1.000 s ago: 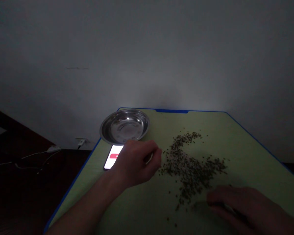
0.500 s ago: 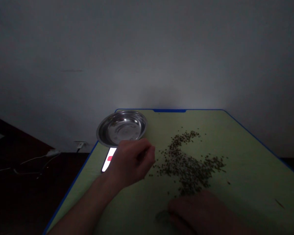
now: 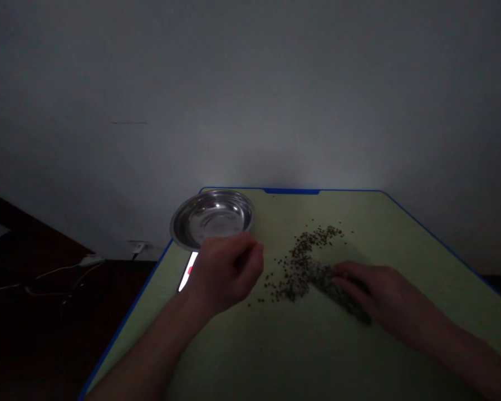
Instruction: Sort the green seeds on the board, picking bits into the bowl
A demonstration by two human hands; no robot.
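My left hand (image 3: 229, 273) is closed in a loose fist above the green table (image 3: 234, 356), between the phone and the pile; whatever its fingers may hold is hidden. Small dark grains, like seeds or peppercorns (image 3: 298, 264), lie scattered in a curved heap at the table's middle. On the heap's right side, my right hand (image 3: 371, 289) is closed with fingertips low at the table. A thin, dark, blurred strip runs under its fingers along the grains; I cannot make out whether it is a flat tool or grains.
A shiny steel basin (image 3: 212, 217) stands at the far left corner of the table. Below it a lit phone (image 3: 187, 273) is partly covered by my left hand. Behind the table rises a grey wall (image 3: 275, 100). A plugged-in charger (image 3: 139, 247) and white cables (image 3: 58, 273) are at left.
My right hand has swept left along the near side, then up to the heap's right side. The near and right grains are now bunched by it. My left hand has stayed nearly still.
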